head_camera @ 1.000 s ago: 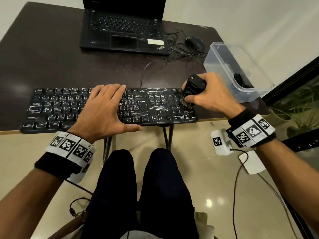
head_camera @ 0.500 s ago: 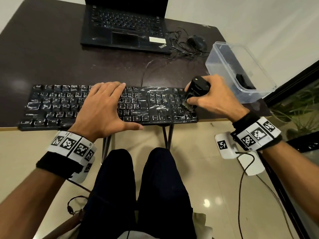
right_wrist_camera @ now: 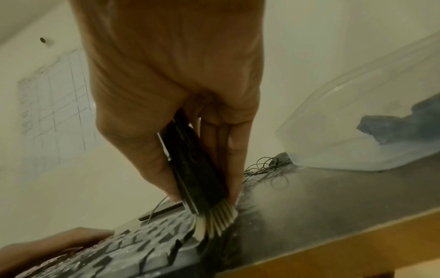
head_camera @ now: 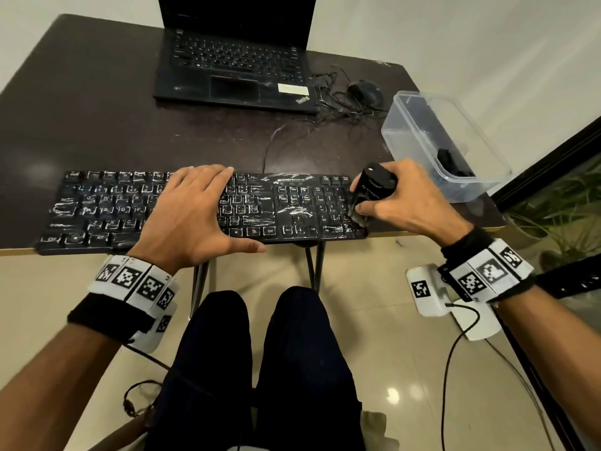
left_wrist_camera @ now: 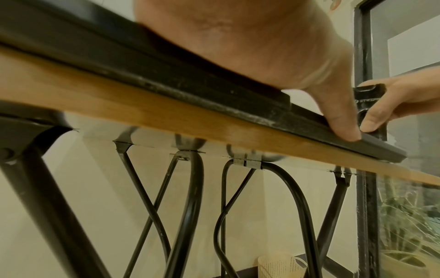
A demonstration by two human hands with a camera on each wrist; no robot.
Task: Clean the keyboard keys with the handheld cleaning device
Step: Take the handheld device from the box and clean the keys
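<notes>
Keyboard (head_camera: 201,209) lies along the table's (head_camera: 97,131) near edge and serves as the landmark. Left hand (head_camera: 192,213) lies flat on the keyboard's middle keys, fingers straight, thumb hooked over the near edge, gripping nothing, just pinning it down. Right hand (head_camera: 400,198) is at the keyboard's right end, fingers and thumb wrapped round the black cleaning device (head_camera: 374,187), brush end down. Bristles (right_wrist_camera: 216,218) are splayed against the keys at the near right corner of the number pad. Step in hand looks like the brushing pass, at the right end; white smears show across most keys, so much seems left. Next move likely calls for dragging the brush leftward along the rows, light pressure, left hand shifting aside. Beyond the keyboard's right end sits a clear plastic box (head_camera: 455,138); behind the keyboard, a mouse (head_camera: 364,89) and a laptop (head_camera: 237,73).
</notes>
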